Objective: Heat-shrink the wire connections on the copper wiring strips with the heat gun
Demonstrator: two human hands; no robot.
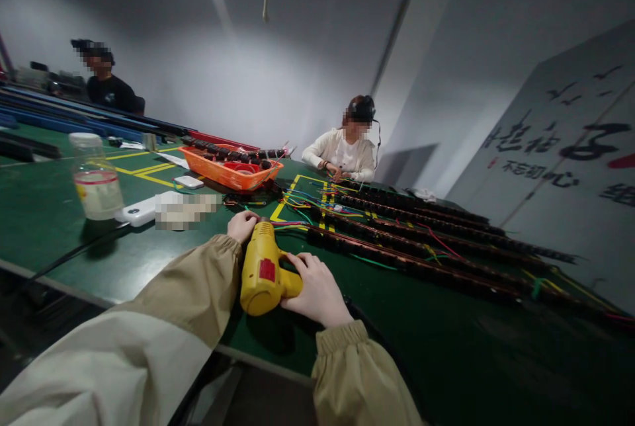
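My right hand (320, 288) is wrapped round the handle of a yellow heat gun (258, 267) with a red label. The gun's nozzle points away from me, over the table. My left hand (241, 226) is just left of the nozzle, with its fingers curled and their tips partly hidden behind the gun. What those fingers hold I cannot make out. Close by, to the right of the nozzle, thin coloured wires (292, 223) run out from the end of a long dark wrapped bundle (377, 249).
Several more long bundles (436, 227) lie to the right on the green table (198, 267). An orange basket (223, 171) holds dark wrapped pieces. At left stand a lidded jar (96, 178) and a white power strip (149, 209). One co-worker (344, 151) sits opposite, another (112, 92) far left.
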